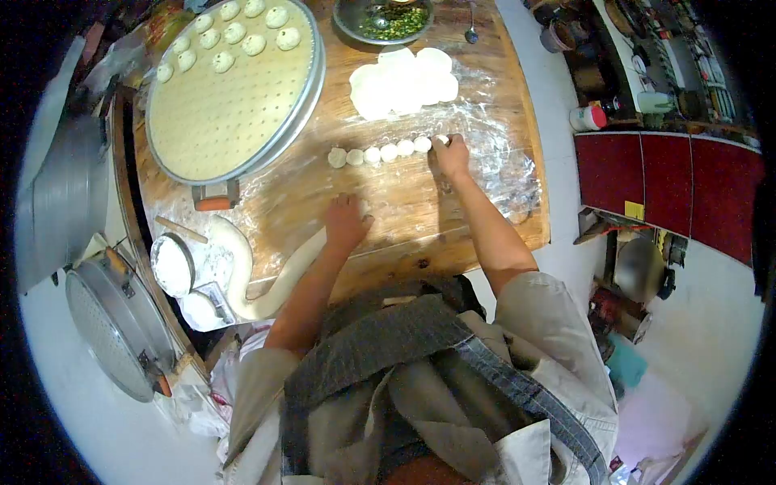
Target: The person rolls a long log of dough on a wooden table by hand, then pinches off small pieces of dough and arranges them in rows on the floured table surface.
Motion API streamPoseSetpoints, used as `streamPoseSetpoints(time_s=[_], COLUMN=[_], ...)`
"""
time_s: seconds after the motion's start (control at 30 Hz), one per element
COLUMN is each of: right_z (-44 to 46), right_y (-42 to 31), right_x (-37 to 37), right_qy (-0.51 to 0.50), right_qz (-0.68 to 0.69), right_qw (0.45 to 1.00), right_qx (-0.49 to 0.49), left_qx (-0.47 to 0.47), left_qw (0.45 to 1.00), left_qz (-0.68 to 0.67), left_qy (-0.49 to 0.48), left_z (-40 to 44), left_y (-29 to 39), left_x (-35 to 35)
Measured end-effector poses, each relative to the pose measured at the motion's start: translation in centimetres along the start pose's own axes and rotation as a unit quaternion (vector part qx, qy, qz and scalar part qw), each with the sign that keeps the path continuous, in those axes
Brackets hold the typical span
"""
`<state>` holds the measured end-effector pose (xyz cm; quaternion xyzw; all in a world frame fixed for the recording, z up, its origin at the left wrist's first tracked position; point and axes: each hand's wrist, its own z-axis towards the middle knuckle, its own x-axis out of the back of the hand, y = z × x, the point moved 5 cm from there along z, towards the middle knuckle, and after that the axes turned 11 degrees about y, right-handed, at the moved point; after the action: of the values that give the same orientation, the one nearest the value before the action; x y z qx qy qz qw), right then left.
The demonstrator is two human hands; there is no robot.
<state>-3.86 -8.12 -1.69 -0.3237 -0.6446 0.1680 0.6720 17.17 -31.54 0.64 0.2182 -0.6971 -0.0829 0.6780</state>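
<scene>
A long dough rope (284,279) curves over the board's near left part and runs under my left hand (347,223). The fingers of that hand are closed around the rope's end, which is mostly hidden. At the right end of a row of small dough pieces (389,152), my right hand (453,157) pinches a dough piece (440,141) close to the board. Beyond the row lie several flat, round dough wrappers (396,84), overlapping each other.
A round steamer tray (218,137) with several filled buns (234,33) stands at the left. A metal bowl of chopped green filling (394,22) and a spoon (472,34) sit at the far side. A flour bowl (171,265) and rolling pin (181,229) lie near left on the wooden board (493,202).
</scene>
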Motion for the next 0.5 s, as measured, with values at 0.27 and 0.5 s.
streamPoseSetpoints(time_s=[0.27,0.5], right_z=[-9.0,-20.6], right_y=[-4.5,-9.4], right_x=[1.6,-7.9], right_qy=[-0.135,-0.302], right_qz=[-0.048,-0.01], right_qw=[0.989,0.952], right_qx=[0.019,0.053], left_qx=[-0.05,-0.033], left_qw=[0.989,0.985], left_qz=[0.051,-0.091], left_qy=[0.132,0.142], left_z=[-3.6,-4.2], left_y=[-2.9,-3.2], left_x=[-1.5,0.9])
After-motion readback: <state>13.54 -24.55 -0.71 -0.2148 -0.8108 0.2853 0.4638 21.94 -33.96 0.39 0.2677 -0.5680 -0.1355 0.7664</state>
